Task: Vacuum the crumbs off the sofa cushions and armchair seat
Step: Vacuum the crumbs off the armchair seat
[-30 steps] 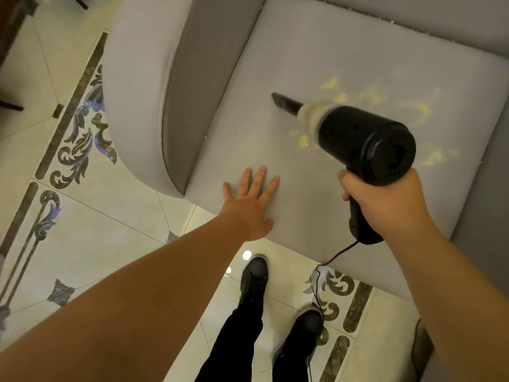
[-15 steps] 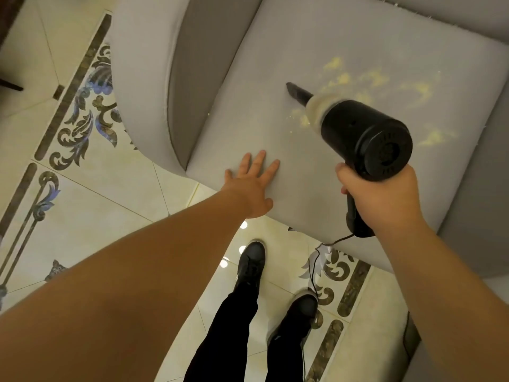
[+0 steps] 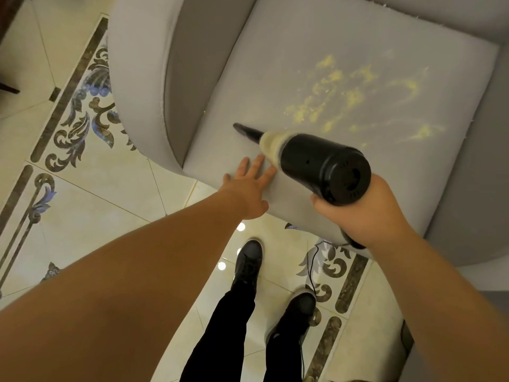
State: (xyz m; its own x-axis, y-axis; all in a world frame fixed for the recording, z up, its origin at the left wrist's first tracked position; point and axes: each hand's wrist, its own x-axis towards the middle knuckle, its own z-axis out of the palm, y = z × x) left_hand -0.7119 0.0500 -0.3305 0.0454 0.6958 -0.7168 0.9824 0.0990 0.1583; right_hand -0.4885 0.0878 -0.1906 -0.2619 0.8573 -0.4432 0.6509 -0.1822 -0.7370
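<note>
A grey armchair seat cushion (image 3: 275,64) fills the upper middle of the view. Yellow crumbs (image 3: 355,97) lie scattered across its right half. My right hand (image 3: 360,213) grips the handle of a black handheld vacuum (image 3: 322,164). Its narrow black nozzle (image 3: 245,130) points left and touches the cushion's left part, short of the crumbs. My left hand (image 3: 248,188) rests flat on the cushion's front edge, fingers spread, just below the vacuum's pale dust cup.
The armchair's curved left arm (image 3: 137,78) rises beside the seat. Its right arm (image 3: 473,161) borders the other side. A thin black cord (image 3: 311,268) hangs from the vacuum to the patterned tile floor (image 3: 82,188). My black shoes (image 3: 248,263) stand in front of the chair.
The vacuum has drawn back toward the seat's front left, so its nozzle now sits left of the crumbs, which are fully uncovered. My left hand stays flat on the front edge.
</note>
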